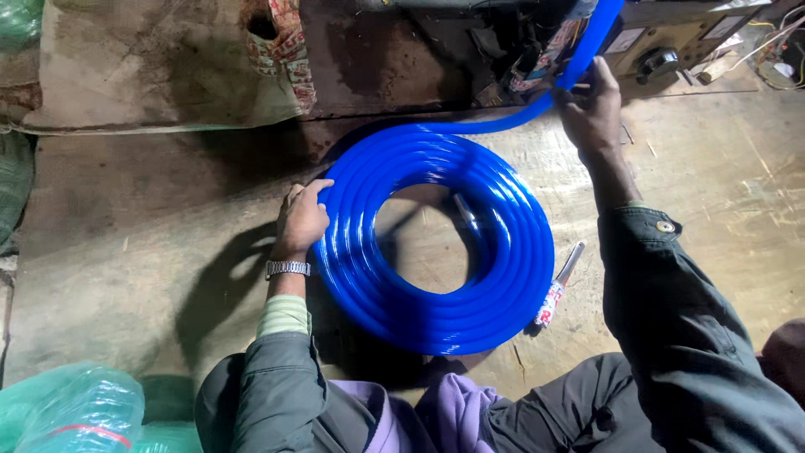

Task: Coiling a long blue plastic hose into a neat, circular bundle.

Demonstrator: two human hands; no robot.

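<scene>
Floor (151,252): hands (302,220) steady hose coil (436,319).

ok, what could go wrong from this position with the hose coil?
1. The left hand only presses the outer edge of the blue hose coil; the stacked loops could spring loose or slide apart.
2. The right hand pinches the free hose run close to the cluttered machine and its wires; it may snag or kink there.
3. A slim tool lies against the coil's right edge, another inside the ring; loops could drag them.

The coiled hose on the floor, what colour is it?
Bright glossy blue, seen clearly in the head view: the coiled hose.
</scene>
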